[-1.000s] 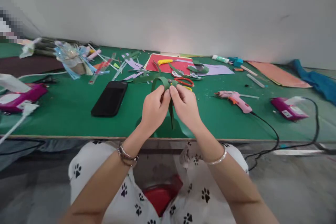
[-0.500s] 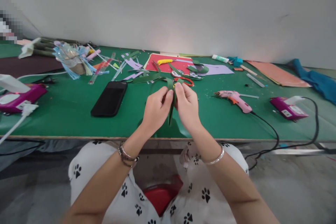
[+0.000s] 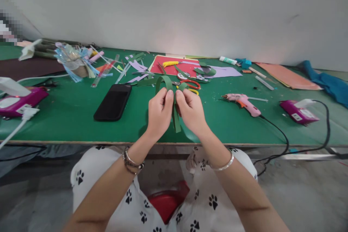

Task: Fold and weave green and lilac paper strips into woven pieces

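Observation:
Between my hands is a green paper strip (image 3: 164, 81), curved in a loop above the fingers. One straight end hangs below, in the gap between the hands. My left hand (image 3: 160, 110) pinches the strip with thumb and bent fingers. Close beside it, my right hand (image 3: 191, 108) is closed on the strip too, and a small green curl shows over its fingers. Just behind the hands lie scissors with red handles (image 3: 194, 85) and a yellow-handled pair (image 3: 194, 91), partly covered by my right hand.
A black phone (image 3: 113, 102) lies left of my hands. At right are a pink glue gun (image 3: 243, 103) with its cord and a purple power strip (image 3: 297, 111). Behind are red paper (image 3: 160, 66), a yellow cutter (image 3: 170, 64), lilac paper (image 3: 228, 71) and several scraps.
The green strip now arches up and left in a wider loop over my left hand, and its hanging end shows more broadly. Both hands have shifted slightly left.

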### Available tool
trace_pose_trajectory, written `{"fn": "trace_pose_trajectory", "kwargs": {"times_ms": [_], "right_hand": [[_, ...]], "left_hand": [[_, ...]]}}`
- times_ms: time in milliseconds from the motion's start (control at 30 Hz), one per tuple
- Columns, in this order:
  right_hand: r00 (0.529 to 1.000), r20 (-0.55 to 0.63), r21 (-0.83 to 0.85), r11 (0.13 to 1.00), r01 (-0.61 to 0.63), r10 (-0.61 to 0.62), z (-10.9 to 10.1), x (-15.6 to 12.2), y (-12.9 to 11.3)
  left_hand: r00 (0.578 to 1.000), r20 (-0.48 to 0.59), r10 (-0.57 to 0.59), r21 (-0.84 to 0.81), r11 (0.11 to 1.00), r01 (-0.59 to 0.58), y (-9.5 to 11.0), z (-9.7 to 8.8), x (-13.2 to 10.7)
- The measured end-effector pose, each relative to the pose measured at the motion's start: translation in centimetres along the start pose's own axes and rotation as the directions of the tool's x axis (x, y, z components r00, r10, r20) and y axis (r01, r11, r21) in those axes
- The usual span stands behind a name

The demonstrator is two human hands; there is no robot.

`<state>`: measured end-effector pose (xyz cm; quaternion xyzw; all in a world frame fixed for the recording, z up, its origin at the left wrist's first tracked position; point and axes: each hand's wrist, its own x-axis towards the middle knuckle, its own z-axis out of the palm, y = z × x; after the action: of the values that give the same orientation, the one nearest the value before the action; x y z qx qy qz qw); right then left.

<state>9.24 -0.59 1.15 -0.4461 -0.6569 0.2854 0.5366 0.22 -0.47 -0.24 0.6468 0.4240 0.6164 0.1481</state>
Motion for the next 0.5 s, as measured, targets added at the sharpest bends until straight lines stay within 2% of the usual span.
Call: {"fn": "trace_pose_trajectory", "kwargs": {"times_ms": [100, 200, 300, 500], "right_hand": [[0.992, 0.052, 0.189, 0.974, -0.126, 0.118, 0.17, 0.01, 0.04], [0.987, 0.021, 0.252, 0.954, -0.162, 0.162, 0.16, 0.07, 0.22], [0.991, -0.02, 0.234, 0.965, -0.121, 0.129, -0.07, 0.12, 0.31], [0.996, 0.076, 0.101, 0.993, -0.057, 0.049, -0.55, 0.17, 0.15]], "left_hand": [[0.997, 0.017, -0.082, -0.092, 0.992, 0.083, 0.18, -0.01, 0.04], [0.993, 0.092, -0.073, -0.084, 0.993, 0.081, 0.12, -0.07, 0.11], [0.991, 0.135, 0.011, -0.018, 1.0, -0.008, -0.1, -0.04, 0.11], [0.992, 0.087, 0.091, 0.092, 0.991, -0.099, -0.23, -0.1, -0.04]]}}
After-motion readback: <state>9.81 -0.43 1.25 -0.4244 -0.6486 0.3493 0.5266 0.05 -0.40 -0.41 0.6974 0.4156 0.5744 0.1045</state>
